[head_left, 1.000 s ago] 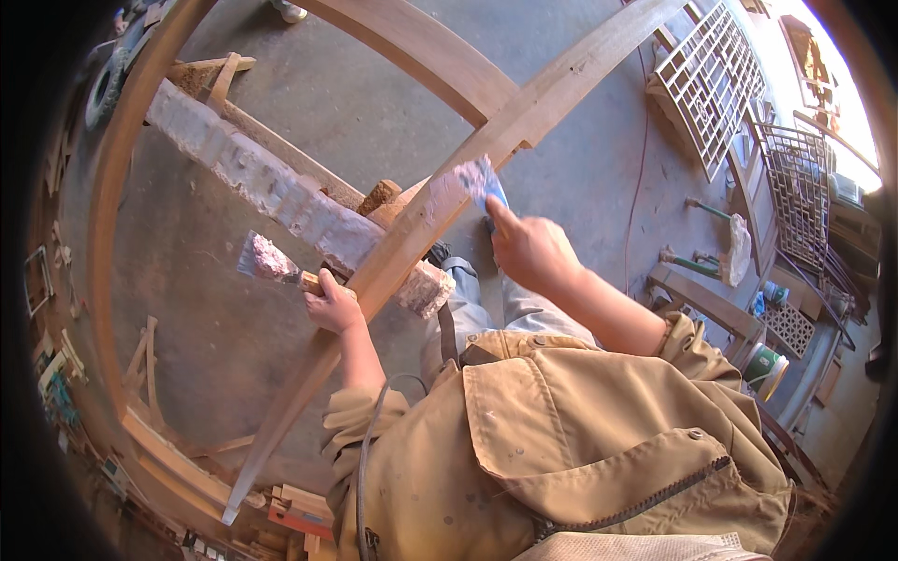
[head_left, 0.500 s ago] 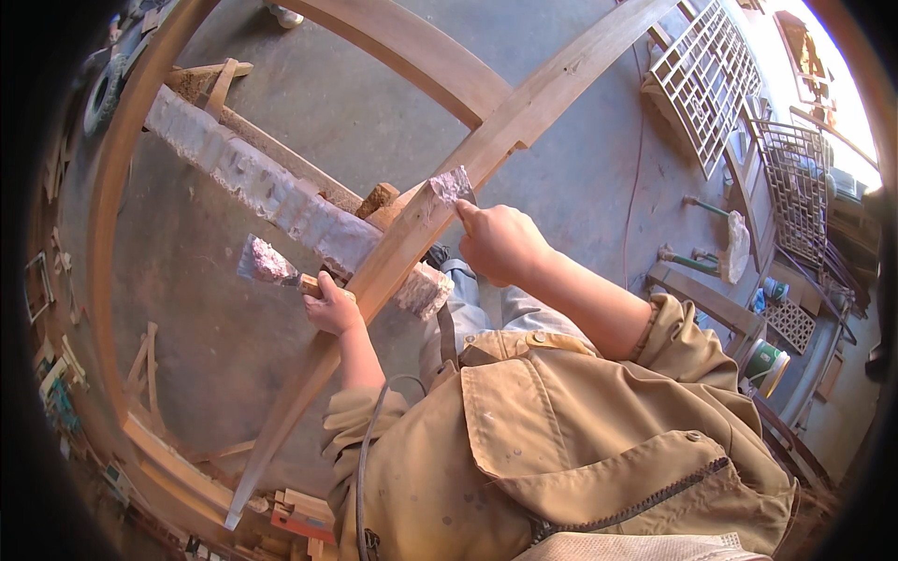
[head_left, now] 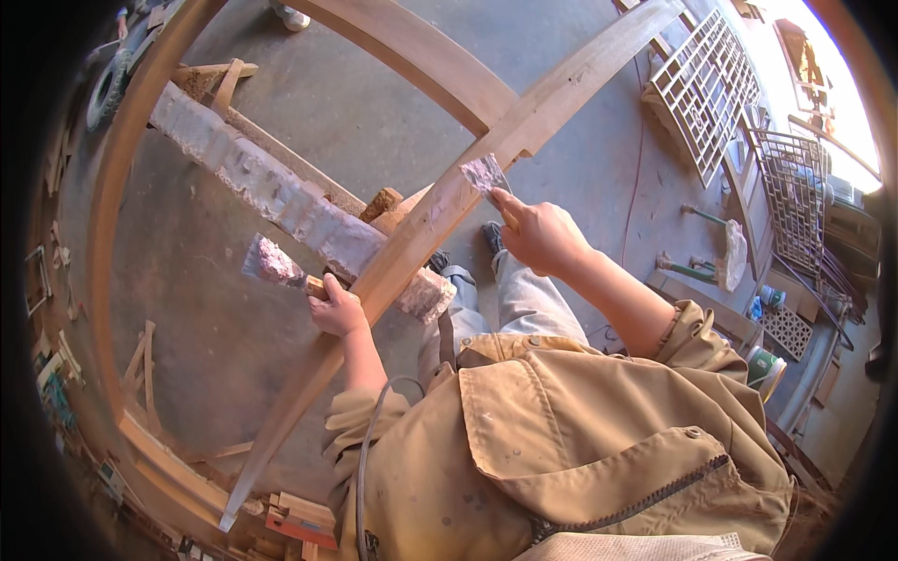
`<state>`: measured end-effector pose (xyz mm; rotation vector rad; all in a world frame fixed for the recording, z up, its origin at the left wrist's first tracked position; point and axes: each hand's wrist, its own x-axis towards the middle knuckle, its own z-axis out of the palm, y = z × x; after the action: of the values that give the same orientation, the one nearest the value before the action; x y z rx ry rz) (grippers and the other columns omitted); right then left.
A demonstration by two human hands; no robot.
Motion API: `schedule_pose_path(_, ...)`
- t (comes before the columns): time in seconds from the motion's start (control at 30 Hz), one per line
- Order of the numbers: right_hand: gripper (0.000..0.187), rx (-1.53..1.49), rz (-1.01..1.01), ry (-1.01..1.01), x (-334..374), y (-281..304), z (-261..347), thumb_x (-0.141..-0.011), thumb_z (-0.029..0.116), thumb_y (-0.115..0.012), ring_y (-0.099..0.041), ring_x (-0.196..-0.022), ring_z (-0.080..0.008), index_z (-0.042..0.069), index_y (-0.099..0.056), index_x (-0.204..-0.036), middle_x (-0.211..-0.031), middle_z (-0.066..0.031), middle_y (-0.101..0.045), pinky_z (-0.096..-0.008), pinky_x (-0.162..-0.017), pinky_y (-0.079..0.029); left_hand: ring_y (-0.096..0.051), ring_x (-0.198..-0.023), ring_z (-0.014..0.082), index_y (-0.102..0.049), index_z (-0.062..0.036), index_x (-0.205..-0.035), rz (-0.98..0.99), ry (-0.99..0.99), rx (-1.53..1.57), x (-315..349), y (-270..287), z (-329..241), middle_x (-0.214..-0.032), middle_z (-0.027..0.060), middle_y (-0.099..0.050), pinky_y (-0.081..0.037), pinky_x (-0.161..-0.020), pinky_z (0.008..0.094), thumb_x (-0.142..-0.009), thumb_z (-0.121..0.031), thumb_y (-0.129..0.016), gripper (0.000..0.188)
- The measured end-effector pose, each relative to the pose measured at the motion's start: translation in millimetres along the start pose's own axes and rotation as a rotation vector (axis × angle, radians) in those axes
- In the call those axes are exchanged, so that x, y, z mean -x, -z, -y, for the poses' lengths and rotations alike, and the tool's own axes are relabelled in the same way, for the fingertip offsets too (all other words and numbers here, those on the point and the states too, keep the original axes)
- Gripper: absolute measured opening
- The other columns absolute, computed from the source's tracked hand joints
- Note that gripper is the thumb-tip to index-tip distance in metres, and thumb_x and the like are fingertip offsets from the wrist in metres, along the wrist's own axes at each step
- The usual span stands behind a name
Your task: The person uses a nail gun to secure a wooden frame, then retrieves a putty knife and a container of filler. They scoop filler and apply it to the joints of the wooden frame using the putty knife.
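My left hand (head_left: 339, 309) is closed round the wooden handle of a putty knife (head_left: 274, 263), whose broad blade carries a lump of pinkish putty. It is beside the left edge of a long wooden beam (head_left: 575, 82) that slants across in front of me. My right hand (head_left: 544, 236) grips a second putty knife (head_left: 485, 174), its forefinger stretched toward the blade. That blade is smeared with putty and lies over the beam, near a notch in its edge; whether it touches the wood I cannot tell. A faint pinkish smear (head_left: 440, 208) marks the beam below it.
A rough, whitish-coated support (head_left: 271, 192) runs under the beam. Curved timbers (head_left: 412, 56) join it into a frame. On the right stand lattice panels (head_left: 706, 89) and a white-and-green bucket (head_left: 765, 369). Wood offcuts (head_left: 301, 516) lie at lower left.
My right hand and its putty knife have moved up along the beam, to the right, uncovering a patch of wood. My left hand has shifted only slightly.
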<state>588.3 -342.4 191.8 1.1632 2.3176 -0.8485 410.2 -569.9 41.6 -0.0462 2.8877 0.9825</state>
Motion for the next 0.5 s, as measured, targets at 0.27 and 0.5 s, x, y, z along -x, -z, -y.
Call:
schedule_pose_path(0.27, 0.05, 0.005, 0.112, -0.059, 12, -26, -8, -0.076, 0.017, -0.048, -0.058, -0.056, -0.036, 0.013, -0.044, -0.126, -0.062, -0.0187, -0.057, -0.0427, -0.057, -0.047, -0.06, -0.067, 0.0379, -0.058, 0.0065, -0.077, 0.009, -0.002, -0.02, 1, 1, -3, -0.071, 0.0225, -0.061, -0.045, -0.061, 0.0455, -0.076, -0.041, -0.056, 0.048)
schedule_pose_path(0.5, 0.048, 0.008, 0.065, -0.119, -13, -11, 6, -0.072, 0.015, -0.048, -0.061, -0.069, -0.0351, 0.009, -0.049, -0.12, -0.072, -0.0194, -0.061, -0.0434, -0.065, -0.048, -0.059, -0.068, 0.0384, -0.059, 0.007, -0.078, 0.018, -0.026, -0.05, 0, 0, -3, -0.073, 0.0234, -0.061, -0.045, -0.062, 0.0459, -0.076, -0.042, -0.055, 0.049)
